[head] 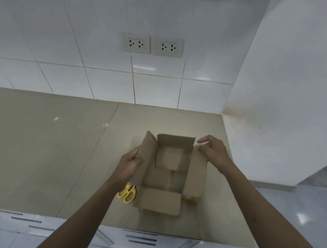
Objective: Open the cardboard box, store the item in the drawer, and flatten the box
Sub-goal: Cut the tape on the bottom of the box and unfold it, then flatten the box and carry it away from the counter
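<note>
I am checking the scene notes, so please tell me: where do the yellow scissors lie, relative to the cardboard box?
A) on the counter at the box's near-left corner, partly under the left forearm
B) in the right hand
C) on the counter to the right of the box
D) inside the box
A: the yellow scissors lie on the counter by the near-left corner of the cardboard box, partly hidden by the left forearm.

Open cardboard box (pixel 171 169) on counter (pixel 49 144), left hand (pixel 129 165) gripping left flap, right hand (pixel 213 151) pinching tape strip (pixel 201 144)
</note>
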A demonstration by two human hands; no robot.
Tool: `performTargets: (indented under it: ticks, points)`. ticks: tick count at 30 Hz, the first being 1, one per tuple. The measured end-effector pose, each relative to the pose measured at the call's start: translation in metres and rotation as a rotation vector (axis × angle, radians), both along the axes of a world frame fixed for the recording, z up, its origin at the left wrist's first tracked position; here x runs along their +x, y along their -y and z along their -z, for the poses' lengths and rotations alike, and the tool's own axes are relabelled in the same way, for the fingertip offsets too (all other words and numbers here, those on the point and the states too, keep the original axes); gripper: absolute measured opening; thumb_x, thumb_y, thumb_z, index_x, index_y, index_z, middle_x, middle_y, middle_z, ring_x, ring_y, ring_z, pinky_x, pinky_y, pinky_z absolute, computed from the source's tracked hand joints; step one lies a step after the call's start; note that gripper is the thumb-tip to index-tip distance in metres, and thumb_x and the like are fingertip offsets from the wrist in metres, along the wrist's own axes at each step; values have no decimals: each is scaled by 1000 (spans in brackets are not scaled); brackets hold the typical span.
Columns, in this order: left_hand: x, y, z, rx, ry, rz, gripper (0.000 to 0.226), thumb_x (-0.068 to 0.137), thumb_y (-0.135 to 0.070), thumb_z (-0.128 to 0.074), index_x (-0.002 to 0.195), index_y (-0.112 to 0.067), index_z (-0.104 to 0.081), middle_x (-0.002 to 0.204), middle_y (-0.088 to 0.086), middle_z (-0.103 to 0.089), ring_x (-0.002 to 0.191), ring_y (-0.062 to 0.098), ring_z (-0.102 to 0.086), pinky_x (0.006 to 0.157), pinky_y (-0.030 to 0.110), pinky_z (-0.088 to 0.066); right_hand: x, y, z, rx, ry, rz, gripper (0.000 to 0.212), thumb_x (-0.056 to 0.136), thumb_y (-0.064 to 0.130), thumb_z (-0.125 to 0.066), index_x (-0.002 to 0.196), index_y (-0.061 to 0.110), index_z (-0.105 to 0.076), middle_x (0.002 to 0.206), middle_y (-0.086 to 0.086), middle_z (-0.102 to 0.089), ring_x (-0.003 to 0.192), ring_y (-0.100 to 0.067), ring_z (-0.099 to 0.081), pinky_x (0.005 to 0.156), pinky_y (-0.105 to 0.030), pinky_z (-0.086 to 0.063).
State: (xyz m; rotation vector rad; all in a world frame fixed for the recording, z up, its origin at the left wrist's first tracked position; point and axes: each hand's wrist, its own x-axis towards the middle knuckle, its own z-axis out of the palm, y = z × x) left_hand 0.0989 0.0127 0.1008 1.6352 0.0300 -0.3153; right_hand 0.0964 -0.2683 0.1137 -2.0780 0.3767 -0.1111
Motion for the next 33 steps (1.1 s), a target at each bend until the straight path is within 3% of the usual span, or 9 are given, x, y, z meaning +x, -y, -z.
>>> performTargets:
  ticks: [4, 8, 12, 16, 19, 24, 26, 30, 33]
  points:
    - [19, 5, -40, 137, 414, 56, 53, 91, 2, -44, 131, -32, -54, 130, -9, -60, 119, 9, -54, 101, 27, -44, -5, 3, -38, 96, 246, 63, 17, 86, 20, -64, 102, 24, -64, 77, 1, -56, 73, -13, -54, 65, -24, -42]
    - [26, 4, -59, 529, 840, 186, 59, 94, -5, -42, 137, -46, -40, 122, -3, -64, 108, 17, -58, 89, 28, -48, -22, 5, -47, 105, 339, 111, 53, 85, -1, -46, 124, 34, -52, 81, -4, -52, 74, -9, -52, 63, -9, -45]
    - [26, -4, -20, 933, 1089, 488, 68, 81, -2, -46, 136, -42, -44, 132, -2, -59, 114, 22, -59, 89, 33, -49, -47, 10, -6, 200, 99, 108, 59, 85, -5, -36, 125, 35, -52, 105, -11, -54, 82, -28, -59, 56, -40, -60]
    - [-5, -7, 41, 1198, 1118, 633, 65, 78, -10, -49, 131, -46, -41, 119, -3, -68, 104, 20, -66, 81, 37, -54, -74, 12, 51, 226, -162, 88, 61, 82, -9, -31, 119, 29, -62, 129, -9, -50, 86, -35, -58, 48, -34, -56]
    - [-24, -12, 69, 1162, 1019, 704, 74, 75, -6, -69, 133, -45, -42, 125, -4, -65, 112, 22, -63, 88, 40, -53, -87, 12, 74, 202, -283, 75, 63, 82, -10, -29, 122, 25, -61, 133, -12, -48, 81, -35, -58, 45, -25, -50]
    - [-31, -17, 89, 1117, 923, 776, 62, 80, -15, -59, 133, -44, -43, 126, -10, -63, 109, 16, -63, 88, 29, -52, -88, 7, 77, 76, -426, 10, 61, 83, -8, -29, 131, 21, -55, 134, -18, -48, 66, -20, -50, 39, -20, -43]
    - [-32, -14, 82, 1062, 947, 728, 35, 92, -38, -45, 126, -39, -53, 120, -11, -66, 106, 13, -63, 87, 28, -50, -85, 10, 70, -19, -515, -76, 55, 88, 2, -41, 138, 27, -47, 142, -12, -41, 76, -21, -55, 48, -25, -48]
    - [-20, -1, 63, 941, 682, 612, 73, 86, -73, -7, 117, -33, -60, 119, -8, -66, 109, 13, -60, 92, 37, -46, -68, 19, 52, -350, -812, -434, 96, 72, 59, -70, 149, 30, -20, 154, -7, -21, 127, -28, -43, 97, -39, -45]
    - [-2, 11, 61, 1112, 474, 600, 81, 75, -83, -28, 143, -40, -27, 158, -1, -19, 145, 24, -16, 111, 57, -22, -52, 7, 47, -439, -678, -484, 99, 71, 71, -63, 149, 33, -15, 161, -4, -5, 145, -32, -13, 115, -51, -23]
